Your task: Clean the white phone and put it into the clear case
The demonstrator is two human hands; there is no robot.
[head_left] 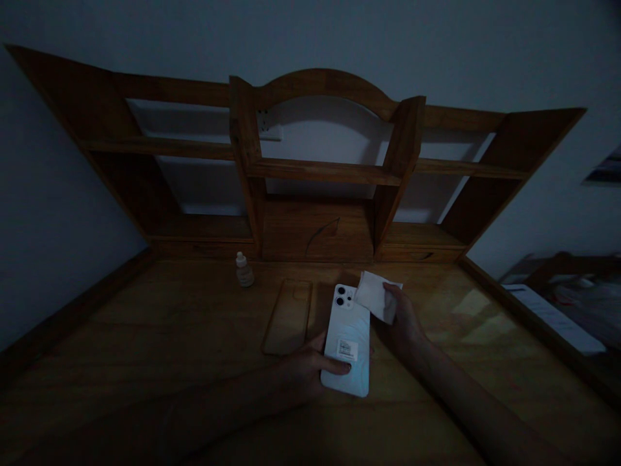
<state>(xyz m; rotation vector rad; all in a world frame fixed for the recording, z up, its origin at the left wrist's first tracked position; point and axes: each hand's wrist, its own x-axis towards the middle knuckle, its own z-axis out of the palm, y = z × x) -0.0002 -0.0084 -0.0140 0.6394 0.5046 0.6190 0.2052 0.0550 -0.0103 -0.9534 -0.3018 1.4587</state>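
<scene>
My left hand (313, 366) grips a white smartphone (348, 330) near its lower end, thumb across the back. The phone's back faces me, with the camera lenses at the top and a printed label low down. In my right hand (405, 317) is a folded white tissue (376, 296), pinched at its right side. The tissue's left edge meets or overlaps the phone's upper right edge, beside the cameras; whether it presses there I cannot tell. A clear phone case (290, 317) with a yellowish rim lies on the desk, left of the phone.
A small bottle with a white cap (244, 274) stands farther back on the wooden desk (194, 330). Behind it rises a wooden shelf unit (317, 223) against the wall. White papers (553, 317) lie beyond the desk's right edge. The room is dim.
</scene>
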